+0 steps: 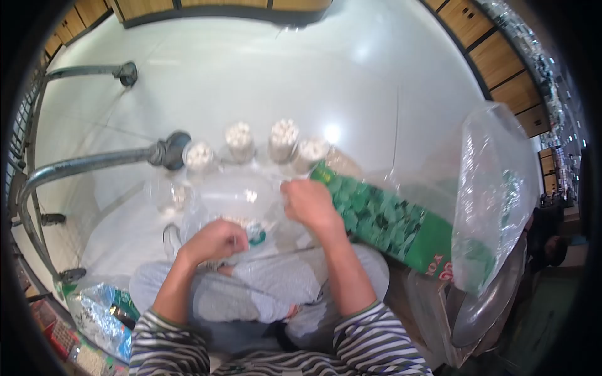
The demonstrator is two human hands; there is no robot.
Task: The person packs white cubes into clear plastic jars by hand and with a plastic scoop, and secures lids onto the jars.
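Observation:
A clear plastic bag [232, 188] is spread on the floor before my crossed legs, with small white pieces [251, 197] on or in it. My left hand [216, 243] is curled at its near edge, close to a small green item [258, 238]; whatever its fingers hold is hidden. My right hand [307, 200] is closed at the bag's right side, fingertips together, beside a green leaf-patterned box [376, 216]. Beyond the bag, several clear containers of white pieces stand in an arc, among them one at the left [199, 156] and a taller one [283, 141].
Metal rack legs [94, 164] with casters reach in from the left. A large clear plastic bag [492, 194] stands at the right by the box's end. Shiny packaging [103, 316] lies at lower left. Wooden cabinets [495, 53] line the far edges of the pale floor [351, 75].

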